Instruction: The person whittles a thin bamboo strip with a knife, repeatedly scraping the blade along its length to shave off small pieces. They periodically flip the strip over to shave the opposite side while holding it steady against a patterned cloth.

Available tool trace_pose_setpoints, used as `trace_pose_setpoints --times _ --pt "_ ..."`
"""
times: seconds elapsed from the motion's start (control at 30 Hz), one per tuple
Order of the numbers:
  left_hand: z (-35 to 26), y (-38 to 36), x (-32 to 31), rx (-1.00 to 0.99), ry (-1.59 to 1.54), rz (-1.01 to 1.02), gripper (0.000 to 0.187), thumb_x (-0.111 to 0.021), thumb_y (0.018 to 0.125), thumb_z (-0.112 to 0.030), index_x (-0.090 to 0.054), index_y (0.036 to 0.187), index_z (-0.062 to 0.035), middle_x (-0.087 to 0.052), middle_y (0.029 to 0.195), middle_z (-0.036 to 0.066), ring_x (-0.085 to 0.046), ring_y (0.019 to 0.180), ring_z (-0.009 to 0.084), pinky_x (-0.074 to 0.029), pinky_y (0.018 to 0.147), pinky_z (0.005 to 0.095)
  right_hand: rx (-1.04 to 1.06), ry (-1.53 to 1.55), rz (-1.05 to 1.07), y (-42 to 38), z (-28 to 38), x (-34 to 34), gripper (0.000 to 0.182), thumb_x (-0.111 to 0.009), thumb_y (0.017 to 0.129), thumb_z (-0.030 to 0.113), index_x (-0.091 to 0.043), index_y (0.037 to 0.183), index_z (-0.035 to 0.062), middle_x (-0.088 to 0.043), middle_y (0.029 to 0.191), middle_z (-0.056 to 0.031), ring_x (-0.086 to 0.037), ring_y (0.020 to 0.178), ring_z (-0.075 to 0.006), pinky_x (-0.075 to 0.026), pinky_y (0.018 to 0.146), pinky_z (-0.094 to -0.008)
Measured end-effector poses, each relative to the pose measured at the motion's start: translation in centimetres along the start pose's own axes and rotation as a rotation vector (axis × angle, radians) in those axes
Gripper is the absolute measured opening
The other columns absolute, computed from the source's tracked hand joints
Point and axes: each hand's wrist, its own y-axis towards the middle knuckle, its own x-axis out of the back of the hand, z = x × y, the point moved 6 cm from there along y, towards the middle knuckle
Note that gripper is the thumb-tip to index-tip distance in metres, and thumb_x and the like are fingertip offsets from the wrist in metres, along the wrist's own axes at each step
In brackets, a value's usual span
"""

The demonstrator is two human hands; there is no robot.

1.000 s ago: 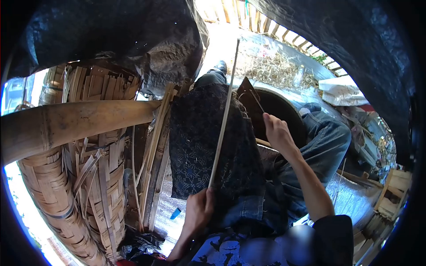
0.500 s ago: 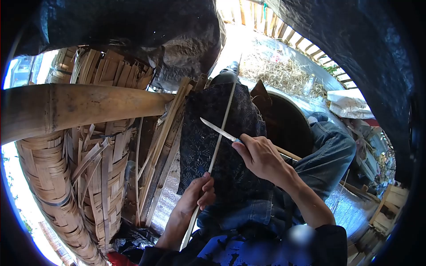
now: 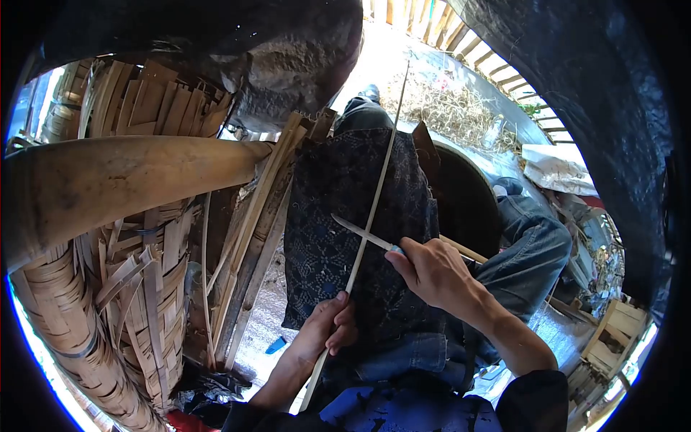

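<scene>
My left hand [image 3: 327, 327] is closed around a long, thin bamboo strip [image 3: 383, 173], thumb on top, close to my waist. The strip slants up and away across a dark patterned cloth [image 3: 313, 248] draped over my leg. In my right hand [image 3: 440, 273] is a knife [image 3: 354, 229] with a narrow pointed blade, and a bit of blue shows where blade meets handle. Its blade crosses the strip a short way above my left hand, tip pointing to the left. Behind the right hand, a wooden stick [image 3: 464, 249] sticks out, perhaps the knife's long handle.
A thick bamboo pole [image 3: 137, 169] juts in from the left, above woven bamboo baskets [image 3: 61, 302]. Split bamboo pieces [image 3: 255, 216] lean beside my leg. To the right are a dark round container [image 3: 468, 205] and my bent knee in jeans [image 3: 529, 241]. Dry shavings [image 3: 453, 111] lie ahead.
The right hand and knife have come down toward me, nearer my left hand along the strip. The strip's far end now points a little further right. The whole view has shifted slightly.
</scene>
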Motion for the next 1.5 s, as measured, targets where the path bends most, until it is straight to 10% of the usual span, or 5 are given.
trace_pose_setpoints --times 0.87,1.27,1.4,1.47,1.5 --pt "2.0 -2.1 -0.3 -0.011 0.006 -0.031 0.046 -0.029 0.100 -0.039 -0.038 0.064 -0.0130 -0.035 0.038 -0.001 -0.029 0.031 0.0082 -0.026 0.040 0.0214 -0.062 -0.030 -0.130 5.2 -3.6 1.8 0.049 -0.048 0.095 0.034 -0.050 0.060 0.0001 -0.050 0.048 -0.0200 -0.053 0.045 -0.0390 -0.043 0.044 -0.0445" --pt "5.4 -8.7 0.4 0.022 0.000 -0.140 0.045 -0.031 0.100 -0.040 -0.038 0.063 -0.0146 -0.032 0.037 -0.003 -0.030 0.034 0.0085 -0.026 0.042 0.0209 0.176 -0.188 -0.367 8.2 -6.3 3.0 0.047 -0.044 0.098 0.028 -0.053 0.061 0.0007 -0.051 0.048 -0.0187 -0.055 0.042 -0.0315 -0.041 0.042 -0.0426" --pt "8.1 -10.6 1.9 0.089 -0.055 -0.131 0.045 -0.031 0.100 -0.039 -0.038 0.064 -0.0140 -0.035 0.040 -0.002 -0.032 0.036 0.0085 -0.025 0.042 0.0203 -0.397 -0.074 -0.139 13.1 -13.3 4.1 0.044 -0.033 0.101 0.031 -0.060 0.088 -0.0016 -0.060 0.059 -0.0149 -0.057 0.046 -0.0223 -0.043 0.045 -0.0404" --pt "8.0 -10.7 1.9 0.051 0.013 -0.094 0.045 -0.031 0.100 -0.039 -0.038 0.065 -0.0131 -0.037 0.043 -0.001 -0.033 0.037 0.0081 -0.027 0.042 0.0200 -0.137 -0.799 -0.331 16.6 -21.7 3.8 0.049 -0.027 0.101 0.035 -0.054 0.113 -0.0039 -0.063 0.074 -0.0164 -0.060 0.057 -0.0200 -0.046 0.048 -0.0404" --pt "7.1 -10.4 1.6 0.011 0.135 -0.149 0.045 -0.031 0.100 -0.039 -0.039 0.065 -0.0124 -0.036 0.044 -0.001 -0.033 0.037 0.0081 -0.028 0.041 0.0202 -0.457 -0.137 -0.469 14.6 -20.2 6.8 0.052 -0.025 0.101 0.038 -0.050 0.119 -0.0037 -0.062 0.078 -0.0165 -0.058 0.061 -0.0195 -0.046 0.053 -0.0399"
